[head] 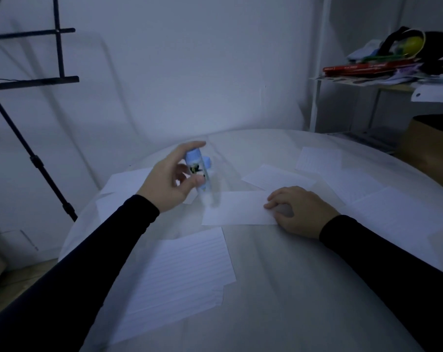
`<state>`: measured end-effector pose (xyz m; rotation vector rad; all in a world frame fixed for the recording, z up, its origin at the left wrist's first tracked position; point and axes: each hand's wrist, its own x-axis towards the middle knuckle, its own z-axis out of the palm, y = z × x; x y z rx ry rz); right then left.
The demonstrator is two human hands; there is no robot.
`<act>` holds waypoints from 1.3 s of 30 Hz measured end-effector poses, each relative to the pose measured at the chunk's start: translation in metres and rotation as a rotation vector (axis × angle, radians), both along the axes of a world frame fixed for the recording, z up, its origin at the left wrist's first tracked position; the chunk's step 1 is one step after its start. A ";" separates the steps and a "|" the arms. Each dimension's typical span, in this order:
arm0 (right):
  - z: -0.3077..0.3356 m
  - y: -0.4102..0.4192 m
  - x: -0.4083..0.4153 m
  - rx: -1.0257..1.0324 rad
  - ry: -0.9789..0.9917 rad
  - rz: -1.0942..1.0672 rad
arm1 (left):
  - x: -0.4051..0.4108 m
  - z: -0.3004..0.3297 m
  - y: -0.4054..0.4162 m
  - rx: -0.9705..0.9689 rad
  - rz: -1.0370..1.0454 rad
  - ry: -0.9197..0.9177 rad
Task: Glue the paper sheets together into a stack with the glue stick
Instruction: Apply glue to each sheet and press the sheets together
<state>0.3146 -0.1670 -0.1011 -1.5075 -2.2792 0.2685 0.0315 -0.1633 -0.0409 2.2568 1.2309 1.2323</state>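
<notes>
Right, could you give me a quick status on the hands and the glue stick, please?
Left hand grips glue stick, lifted off table. Right hand rests on centre sheet. Loose sheets scattered around; nothing blocking.

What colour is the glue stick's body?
Light blue with a dark printed label; the glue stick shows, slightly blurred, in the head view.

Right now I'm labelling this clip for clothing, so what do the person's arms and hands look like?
Both arms are covered by long, plain black sleeves ending at the wrists, close-fitting, with no visible pattern or logo. The left hand and right hand are bare: no gloves, and no rings or watch can be made out in the dim light.
</notes>
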 end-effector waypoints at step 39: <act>0.017 0.028 -0.104 -0.148 -0.075 -0.025 | 0.004 -0.019 0.029 -0.098 0.031 0.207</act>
